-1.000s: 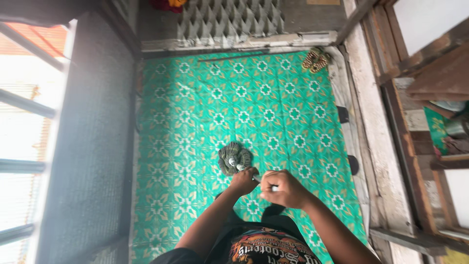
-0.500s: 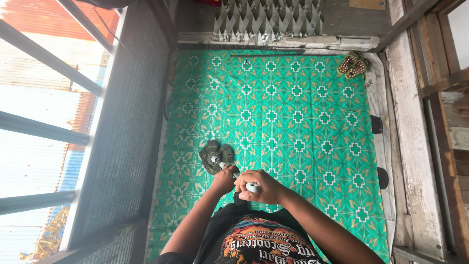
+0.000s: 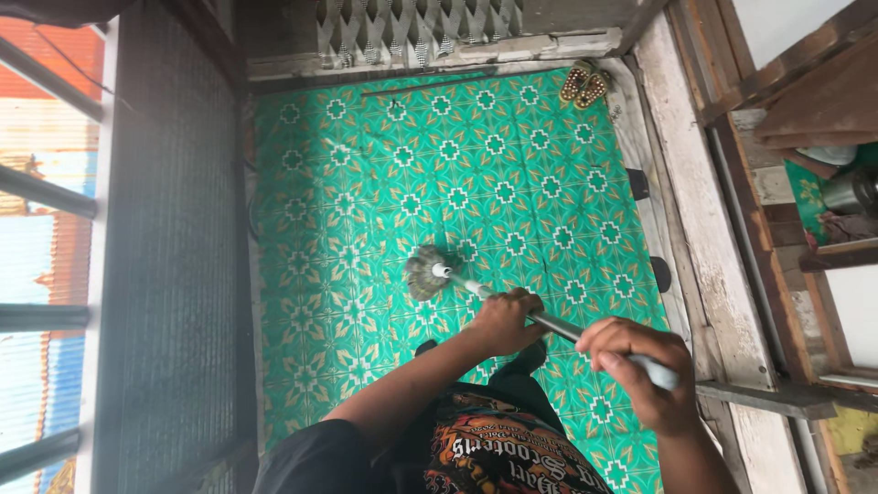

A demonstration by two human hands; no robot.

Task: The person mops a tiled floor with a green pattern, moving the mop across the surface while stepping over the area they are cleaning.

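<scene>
I hold a mop with both hands over a green patterned floor mat [image 3: 384, 183]. My left hand [image 3: 503, 320] grips the metal mop handle [image 3: 549, 324] partway down. My right hand [image 3: 636, 370] is closed around the handle's upper end, near the lower right. The grey stringy mop head [image 3: 422, 273] rests on the mat just ahead of my left hand, a little left of the mat's middle.
A pair of sandals [image 3: 585, 85] lies at the mat's far right corner. A mesh screen wall [image 3: 165, 256] runs along the left. A wooden frame and worn white ledge [image 3: 695, 201] border the right side. A patterned doormat [image 3: 412, 27] lies beyond the far edge.
My right hand has slid back up the handle, away from my left hand. The mop head has shifted to the right on the mat, and the handle now lies at a flatter slant.
</scene>
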